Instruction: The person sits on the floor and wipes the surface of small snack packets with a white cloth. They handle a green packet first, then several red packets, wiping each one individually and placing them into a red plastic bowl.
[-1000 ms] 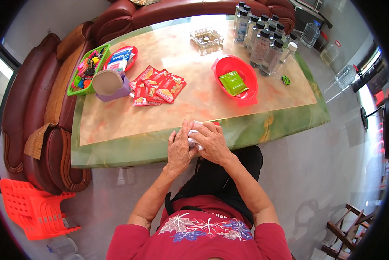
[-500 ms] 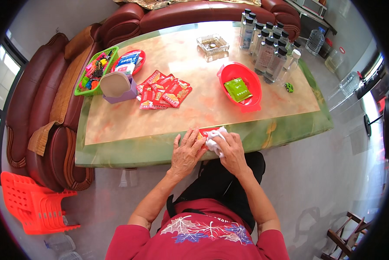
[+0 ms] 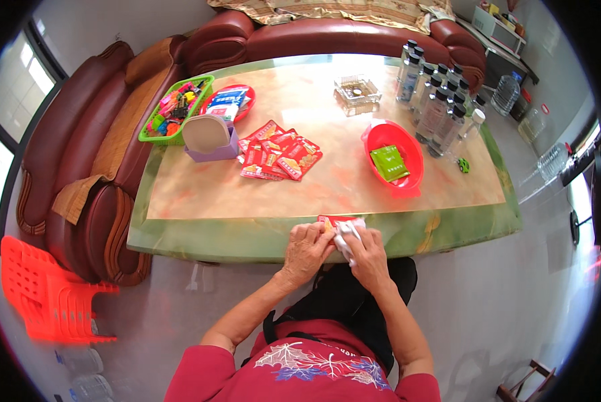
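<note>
Marbled stone tabletop (image 3: 200, 197), beige with a green border, spreads out before a person's hands at its near edge. The right hand (image 3: 370, 256) closes its fingers narrowly on a crumpled white cloth (image 3: 347, 240), bunched over a red packet (image 3: 334, 218) that shows just beyond the fingertips. The left hand (image 3: 305, 251) bends its fingers at the packet's left end; whether they pinch it cannot be told. Farther out, slightly right of the right fingers, a red basin (image 3: 402, 137) holds a green packet (image 3: 389, 163). Beyond the left fingers, to their left, lies a pile of red packets (image 3: 280, 153), with a purple container (image 3: 213, 150) farther left. Well beyond the right fingers, black-capped clear bottles (image 3: 433, 117) cluster at right. Farthest from both hands stands a dark red sofa (image 3: 347, 41).
</note>
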The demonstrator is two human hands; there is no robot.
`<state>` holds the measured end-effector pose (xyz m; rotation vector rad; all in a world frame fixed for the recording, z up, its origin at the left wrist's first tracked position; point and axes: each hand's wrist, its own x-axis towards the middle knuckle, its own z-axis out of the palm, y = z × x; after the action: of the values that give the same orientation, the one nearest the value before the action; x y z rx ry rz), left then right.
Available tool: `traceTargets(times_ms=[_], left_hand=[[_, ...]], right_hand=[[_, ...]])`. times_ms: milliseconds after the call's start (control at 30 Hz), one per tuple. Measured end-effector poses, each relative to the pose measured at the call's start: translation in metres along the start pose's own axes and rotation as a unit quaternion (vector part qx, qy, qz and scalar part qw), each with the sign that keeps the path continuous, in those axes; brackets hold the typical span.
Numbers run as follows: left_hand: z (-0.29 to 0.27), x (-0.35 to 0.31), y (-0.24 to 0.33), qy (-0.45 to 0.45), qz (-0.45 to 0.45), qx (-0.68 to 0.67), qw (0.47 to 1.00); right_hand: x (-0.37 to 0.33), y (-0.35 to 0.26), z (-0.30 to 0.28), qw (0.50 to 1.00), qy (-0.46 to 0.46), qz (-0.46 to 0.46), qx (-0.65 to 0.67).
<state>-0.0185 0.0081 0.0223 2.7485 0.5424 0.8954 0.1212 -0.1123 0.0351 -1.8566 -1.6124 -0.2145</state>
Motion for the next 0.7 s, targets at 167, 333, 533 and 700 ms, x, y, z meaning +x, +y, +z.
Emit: traceTargets(times_ms=[167,333,533,700], left_hand=[[0.006,0.002,0.024,-0.014,-0.067,-0.077,0.995],[0.014,0.004,0.048,-0.026,-0.066,-0.060,0.996],[0.024,0.000,0.042,-0.023,-0.012,-0.025,0.999],[0.028,-0.020,0.027,0.033,0.030,-0.076,0.996]], right_hand=[[-0.028,-0.028,-0.011,0.998,-0.013,0.051,0.027],[-0.050,-0.018,-0.032,0.964,-0.099,0.110,0.223],[-0.018,0.009,-0.059,0.920,0.087,0.241,0.297],[0.018,0.001,-0.032,0.973,-0.053,0.040,0.221]])
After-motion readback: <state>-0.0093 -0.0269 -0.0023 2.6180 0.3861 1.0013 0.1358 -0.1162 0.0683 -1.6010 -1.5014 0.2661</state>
